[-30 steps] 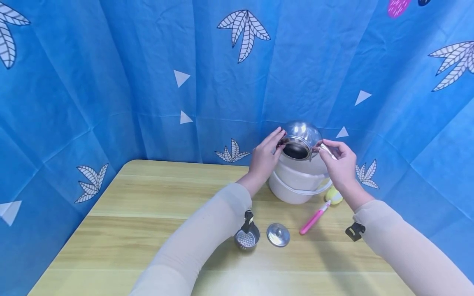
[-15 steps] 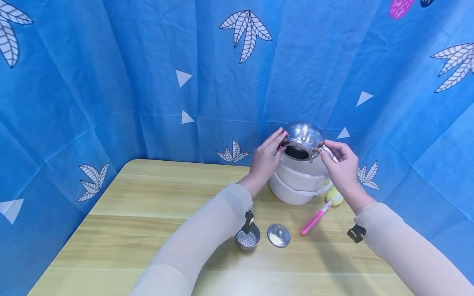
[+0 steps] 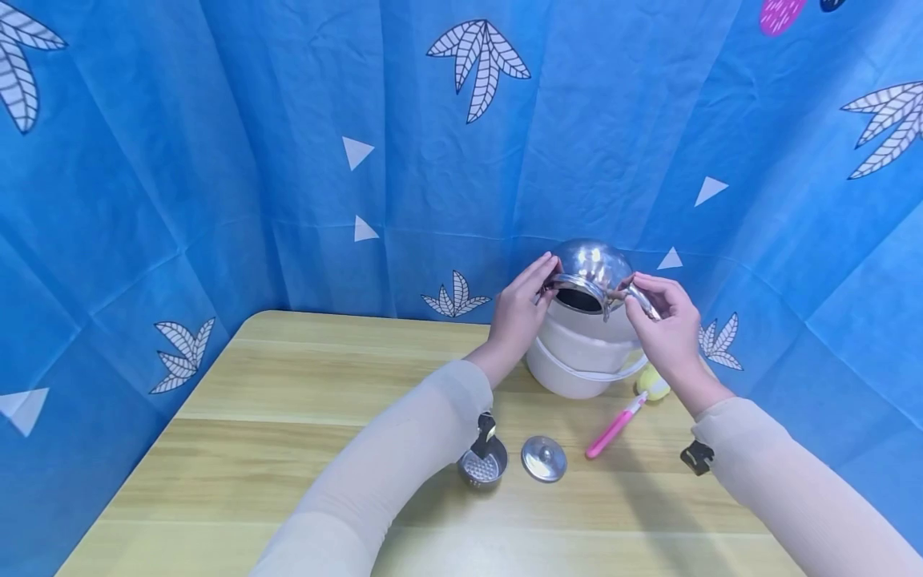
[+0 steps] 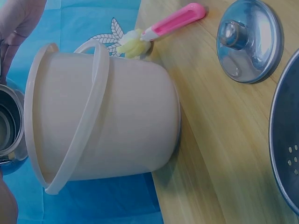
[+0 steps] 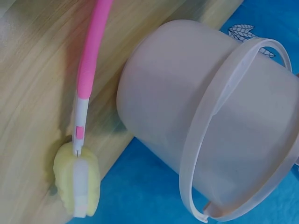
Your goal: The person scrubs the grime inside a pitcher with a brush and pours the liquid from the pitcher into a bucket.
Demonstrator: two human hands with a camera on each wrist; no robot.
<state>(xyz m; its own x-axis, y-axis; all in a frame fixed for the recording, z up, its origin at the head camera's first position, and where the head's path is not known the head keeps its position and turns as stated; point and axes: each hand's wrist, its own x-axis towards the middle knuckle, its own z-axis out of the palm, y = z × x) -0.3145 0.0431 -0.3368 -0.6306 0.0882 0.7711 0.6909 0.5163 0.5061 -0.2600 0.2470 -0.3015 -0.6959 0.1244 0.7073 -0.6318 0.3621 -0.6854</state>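
A shiny metal teapot [image 3: 593, 260] is held tipped over the white bucket [image 3: 573, 378], its round mouth facing down and toward me. My left hand [image 3: 515, 312] grips the pot's left side between fingers and thumb. On the other side my right hand [image 3: 667, 320] pinches the curved metal handle [image 3: 642, 303]. In the left wrist view only the teapot's mouth and rim [image 4: 21, 100] show, beside the bucket's opening. The bucket's inside is hidden in all views.
A metal lid [image 3: 544, 458] and a perforated metal strainer [image 3: 483, 466] sit on the wooden table [image 3: 303, 401] in front. Right of the bucket lies a pink-handled brush [image 3: 613, 431] with a yellow sponge head [image 5: 65, 172]. Behind hangs a blue curtain [image 3: 310, 160].
The teapot has tipped slightly further, so less of its dark inside shows. Both hands keep their hold and stay nearly in place.
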